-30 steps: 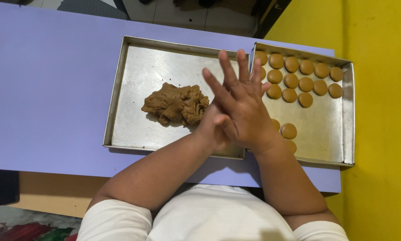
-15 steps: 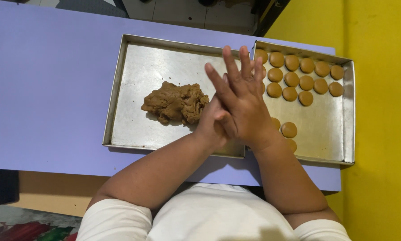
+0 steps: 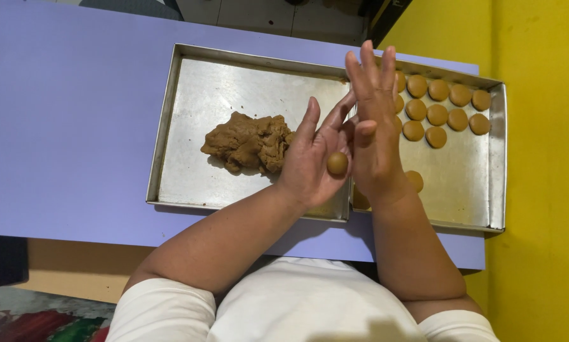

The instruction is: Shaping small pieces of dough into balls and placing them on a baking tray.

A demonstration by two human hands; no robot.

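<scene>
Head view: rolling step. A small dough ball (image 3: 337,163) rests on the spread left hand (image 3: 313,161); the right hand (image 3: 373,136), fingers straight, stands beside it. Next likely needs gentle placement on the right tray (image 3: 496,158).

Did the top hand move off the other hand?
Yes. The right hand swung aside toward the tray of cookies, uncovering a dough ball on the left hand.

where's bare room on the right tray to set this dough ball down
Free: the right tray floor below the rows of dough discs, out to its right and near rims. Crowded: its far end, packed with discs, and its left edge under the right hand. The dough ball sits in the left hand.
</scene>
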